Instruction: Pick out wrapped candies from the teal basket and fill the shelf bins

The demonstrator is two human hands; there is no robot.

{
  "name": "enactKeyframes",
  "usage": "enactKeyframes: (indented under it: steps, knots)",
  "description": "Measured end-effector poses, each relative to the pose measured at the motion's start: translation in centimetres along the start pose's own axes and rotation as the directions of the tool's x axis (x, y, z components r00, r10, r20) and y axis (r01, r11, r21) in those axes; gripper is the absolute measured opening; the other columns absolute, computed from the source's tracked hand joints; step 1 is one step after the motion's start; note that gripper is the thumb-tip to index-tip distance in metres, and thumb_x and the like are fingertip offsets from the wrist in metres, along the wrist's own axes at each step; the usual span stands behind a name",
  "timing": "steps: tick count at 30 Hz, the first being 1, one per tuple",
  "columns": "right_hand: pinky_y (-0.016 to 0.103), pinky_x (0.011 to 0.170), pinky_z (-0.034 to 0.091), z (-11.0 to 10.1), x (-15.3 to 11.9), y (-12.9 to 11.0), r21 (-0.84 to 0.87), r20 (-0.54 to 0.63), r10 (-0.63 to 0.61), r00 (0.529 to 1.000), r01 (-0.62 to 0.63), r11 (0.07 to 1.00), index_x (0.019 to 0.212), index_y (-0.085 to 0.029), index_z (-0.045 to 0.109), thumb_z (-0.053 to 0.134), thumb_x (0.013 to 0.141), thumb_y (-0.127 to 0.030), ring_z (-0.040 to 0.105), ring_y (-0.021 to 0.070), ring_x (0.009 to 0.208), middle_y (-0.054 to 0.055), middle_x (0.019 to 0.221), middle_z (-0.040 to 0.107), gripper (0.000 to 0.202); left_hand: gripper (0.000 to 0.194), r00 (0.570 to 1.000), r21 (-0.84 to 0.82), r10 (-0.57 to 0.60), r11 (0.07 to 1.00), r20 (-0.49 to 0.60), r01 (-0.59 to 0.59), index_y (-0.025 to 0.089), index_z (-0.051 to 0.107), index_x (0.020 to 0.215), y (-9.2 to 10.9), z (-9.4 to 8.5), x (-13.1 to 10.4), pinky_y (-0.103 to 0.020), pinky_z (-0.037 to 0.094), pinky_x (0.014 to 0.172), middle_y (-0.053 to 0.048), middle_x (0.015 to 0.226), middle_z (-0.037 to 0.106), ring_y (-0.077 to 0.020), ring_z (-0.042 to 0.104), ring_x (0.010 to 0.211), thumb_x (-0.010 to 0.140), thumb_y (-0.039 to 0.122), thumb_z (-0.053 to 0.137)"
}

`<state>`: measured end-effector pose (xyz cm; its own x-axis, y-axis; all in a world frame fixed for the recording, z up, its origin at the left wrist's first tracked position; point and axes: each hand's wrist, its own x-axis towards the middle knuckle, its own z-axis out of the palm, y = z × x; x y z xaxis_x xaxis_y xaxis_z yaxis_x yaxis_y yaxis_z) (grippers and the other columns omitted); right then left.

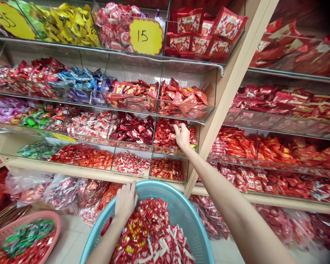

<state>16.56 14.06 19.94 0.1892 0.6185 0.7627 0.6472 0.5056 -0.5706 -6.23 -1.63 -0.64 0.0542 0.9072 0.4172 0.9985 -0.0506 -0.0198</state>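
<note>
My left hand (126,200) lies over the far left rim of a round blue plastic basket (187,205), fingers closed on the edge. Inside the basket is a heap of small red-wrapped candies (143,223), with red and white striped ones (169,247) toward the near side. My right arm stretches forward to the shelf. There my right hand (182,136) dips into a clear compartment of red-wrapped candies (165,134), with its fingers curled. Whatever lies in those fingers is hidden.
Clear-fronted shelves (129,145) hold wrapped candies of several colours. Yellow price tags (146,36) hang above. A wooden upright (222,99) stands just right of my right hand. A pink basket (56,223) with candies sits lower left; plastic bags (62,190) fill the space below the shelves.
</note>
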Motion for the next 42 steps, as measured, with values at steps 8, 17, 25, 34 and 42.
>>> enactKeyframes:
  steps: [8, 17, 25, 34, 42]
  knots:
    - [0.024, 0.062, 0.031, -1.0, -0.4, -1.2, 0.064, -0.007, 0.022, 1.0, -0.021, 0.998, 0.073, -0.018, 0.048, 0.046, 0.082, -0.042, 0.041, 0.012, 0.059, -0.002, 0.064, 0.049, 0.026, 0.044, 0.999, -0.028, -0.013, 0.999, 0.035, 0.014, 0.016, 0.041, 0.126, 0.3, -0.5, 0.0, -0.035, 0.031, 0.076, -0.01, 0.098, 0.053, -0.0218, 0.044, 0.089, 0.084, 0.025, 0.037]
    - [0.021, 0.056, 0.032, -1.5, -13.6, -3.3, 0.237, 0.292, 0.025, 0.956, -0.098, 0.967, 0.079, -0.019, 0.049, 0.04, 0.086, -0.046, 0.041, 0.0106, 0.057, -0.004, 0.063, 0.046, 0.029, 0.043, 0.999, -0.014, -0.008, 1.0, 0.037, 0.008, 0.015, 0.041, 0.125, 0.4, -0.6, 0.0, -0.035, 0.031, 0.075, -0.01, 0.098, 0.052, -0.0223, 0.044, 0.089, 0.084, 0.025, 0.037]
    - [0.027, 0.066, 0.039, 4.9, -26.8, 0.6, 0.048, 0.512, 0.082, 0.855, -0.124, 0.991, 0.078, -0.02, 0.05, 0.035, 0.09, -0.035, 0.051, 0.0164, 0.07, 0.003, 0.077, 0.055, 0.025, 0.043, 0.999, -0.028, -0.016, 0.999, 0.029, 0.017, 0.016, 0.042, 0.125, 0.2, -0.2, 0.1, -0.035, 0.032, 0.078, -0.009, 0.098, 0.054, -0.0218, 0.047, 0.089, 0.084, 0.026, 0.039]
    - [0.033, 0.071, 0.04, 7.6, -29.7, -1.1, -0.195, 0.556, 0.171, 0.813, -0.073, 0.978, 0.093, -0.022, 0.055, 0.03, 0.091, -0.038, 0.056, 0.0221, 0.08, 0.008, 0.093, 0.059, 0.029, 0.043, 0.997, -0.064, -0.035, 0.997, 0.07, 0.04, 0.017, 0.043, 0.125, -0.2, 0.0, 0.3, -0.034, 0.034, 0.082, -0.01, 0.101, 0.057, -0.0211, 0.05, 0.091, 0.083, 0.024, 0.041]
    - [0.027, 0.069, 0.04, 5.7, -27.8, -0.2, 0.017, 0.587, 0.057, 0.808, -0.082, 0.997, 0.088, -0.02, 0.056, 0.037, 0.09, -0.036, 0.056, 0.0177, 0.077, 0.004, 0.085, 0.06, 0.025, 0.041, 0.997, -0.067, -0.047, 0.996, 0.058, 0.051, 0.017, 0.045, 0.124, -0.3, 0.0, 0.2, -0.033, 0.034, 0.081, -0.009, 0.101, 0.057, -0.0203, 0.05, 0.091, 0.083, 0.023, 0.04]
